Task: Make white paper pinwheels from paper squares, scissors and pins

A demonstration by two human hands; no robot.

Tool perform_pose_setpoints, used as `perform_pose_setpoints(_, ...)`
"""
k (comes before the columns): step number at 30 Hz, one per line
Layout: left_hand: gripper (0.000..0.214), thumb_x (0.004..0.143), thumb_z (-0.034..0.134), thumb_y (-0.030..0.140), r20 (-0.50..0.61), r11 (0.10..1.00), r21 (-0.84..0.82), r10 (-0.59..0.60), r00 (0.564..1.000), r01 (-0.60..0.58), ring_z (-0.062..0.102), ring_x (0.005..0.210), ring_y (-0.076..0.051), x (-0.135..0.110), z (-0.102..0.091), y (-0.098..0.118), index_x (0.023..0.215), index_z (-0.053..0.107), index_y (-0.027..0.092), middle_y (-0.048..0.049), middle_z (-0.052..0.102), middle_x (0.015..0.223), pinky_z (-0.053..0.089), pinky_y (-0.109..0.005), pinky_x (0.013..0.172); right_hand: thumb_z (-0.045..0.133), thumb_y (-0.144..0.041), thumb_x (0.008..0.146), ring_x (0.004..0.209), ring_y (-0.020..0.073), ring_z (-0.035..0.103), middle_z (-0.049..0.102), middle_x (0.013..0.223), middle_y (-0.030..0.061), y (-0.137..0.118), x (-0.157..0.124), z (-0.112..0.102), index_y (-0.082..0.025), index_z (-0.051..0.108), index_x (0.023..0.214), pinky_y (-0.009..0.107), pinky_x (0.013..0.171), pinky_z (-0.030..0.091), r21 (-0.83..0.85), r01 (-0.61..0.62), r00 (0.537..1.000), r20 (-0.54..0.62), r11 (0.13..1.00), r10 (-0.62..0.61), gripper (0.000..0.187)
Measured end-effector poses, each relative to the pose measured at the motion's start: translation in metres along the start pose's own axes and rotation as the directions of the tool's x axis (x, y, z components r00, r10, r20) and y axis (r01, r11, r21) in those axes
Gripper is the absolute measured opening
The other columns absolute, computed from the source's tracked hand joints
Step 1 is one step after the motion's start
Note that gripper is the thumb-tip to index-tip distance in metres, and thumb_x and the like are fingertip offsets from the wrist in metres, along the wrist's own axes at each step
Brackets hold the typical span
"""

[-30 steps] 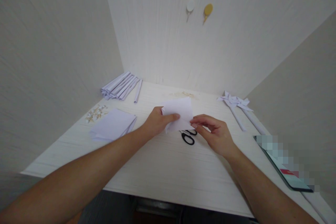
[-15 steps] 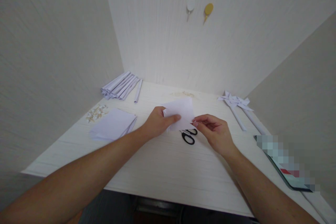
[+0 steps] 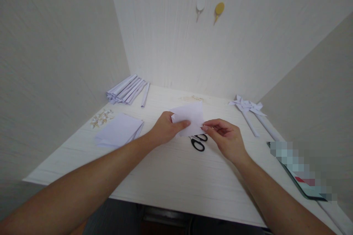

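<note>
A folded white sheet of paper [image 3: 191,116] is held just above the white table [image 3: 171,176] near its middle. My left hand [image 3: 165,129] grips its left edge, thumb on top. My right hand [image 3: 224,139] pinches its lower right corner between thumb and fingertips. Black-handled scissors [image 3: 199,141] lie on the table under the paper, between my two hands.
A stack of white sheets [image 3: 119,131] lies to the left, with small paper bits [image 3: 100,119] beyond it. Rolled paper sticks [image 3: 127,89] rest at the back left. Paper pinwheels on sticks [image 3: 248,112] lie at the right, a phone [image 3: 299,176] nearer. Two hooks [image 3: 209,8] hang on the wall.
The paper and both hands have shifted very slightly; my right fingers have closed tighter on the paper's lower right corner.
</note>
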State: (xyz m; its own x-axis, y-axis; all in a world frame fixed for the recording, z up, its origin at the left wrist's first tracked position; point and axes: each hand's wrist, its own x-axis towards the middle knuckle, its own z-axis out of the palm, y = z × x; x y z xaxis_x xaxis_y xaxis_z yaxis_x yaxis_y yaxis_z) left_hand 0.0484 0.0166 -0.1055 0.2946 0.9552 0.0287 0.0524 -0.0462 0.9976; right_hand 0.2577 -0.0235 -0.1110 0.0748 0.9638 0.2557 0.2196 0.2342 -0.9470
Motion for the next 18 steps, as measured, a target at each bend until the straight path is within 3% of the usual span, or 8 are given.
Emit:
perform_pose_setpoints(4,0.027,0.071,0.079,0.035,-0.006,1.0,0.0,0.013,1.0,-0.013,0.067,0.067,-0.018,0.0008,0.0005,-0.0012,0.084,0.076,0.01,-0.0076,0.078,0.082,0.052,-0.028,0.062,0.086,-0.039,0.07,0.065,0.0164,0.066,0.076,0.074,0.0042,0.0006,-0.0003,0.0021,-0.021,0.078,0.083,0.029,0.062,0.054,0.073,-0.013,0.999,0.031,0.997,0.011,0.024)
perform_pose_setpoints(18,0.031,0.072,0.08,0.037,0.011,1.0,-0.007,0.006,1.0,-0.006,0.07,0.072,-0.02,-0.0005,0.0,-0.002,0.088,0.077,0.011,-0.0086,0.079,0.087,0.054,-0.029,0.065,0.086,-0.04,0.07,0.061,0.0151,0.063,0.073,0.068,0.0032,-0.0009,0.0,0.0012,-0.019,0.076,0.077,0.028,0.058,0.051,0.048,-0.008,1.0,-0.016,0.999,0.009,0.025)
